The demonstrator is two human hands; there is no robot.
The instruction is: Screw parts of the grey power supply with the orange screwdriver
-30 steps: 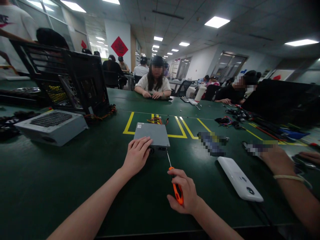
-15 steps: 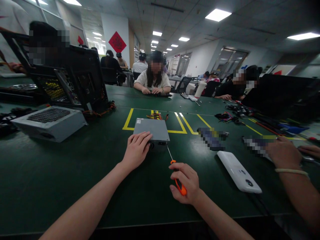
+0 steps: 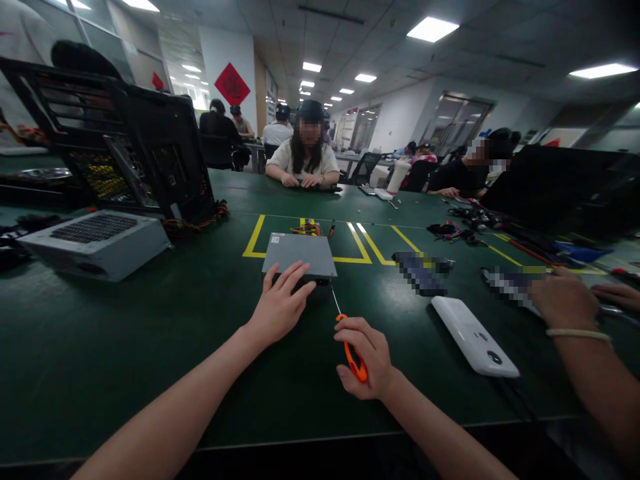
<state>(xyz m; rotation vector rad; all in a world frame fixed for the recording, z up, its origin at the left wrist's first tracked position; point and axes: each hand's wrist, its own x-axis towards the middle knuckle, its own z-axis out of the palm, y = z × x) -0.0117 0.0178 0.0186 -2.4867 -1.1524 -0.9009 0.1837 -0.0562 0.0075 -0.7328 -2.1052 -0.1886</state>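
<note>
A grey computer power supply (image 3: 310, 251) lies flat on the green table in front of me, its bundled cables (image 3: 309, 229) at the far side. My left hand (image 3: 281, 303) rests on its near edge with the fingers spread. In my right hand (image 3: 371, 357) is a screwdriver (image 3: 355, 367) with an orange handle, the fingers wrapped round it. Its thin shaft points away from me, and the tip meets the near right corner of the power supply. Whether the tip sits in a screw is too small to tell.
To the left stand another power supply (image 3: 100, 243) and an open black computer case (image 3: 165, 153). A white power bank (image 3: 473, 337) lies to the right, near another person's hand (image 3: 565, 300). Yellow tape (image 3: 255, 237) marks the table. Someone sits opposite.
My left hand has shifted slightly right along the power supply's near edge, and its fingers have spread. The screwdriver stays in my right hand at the same corner.
</note>
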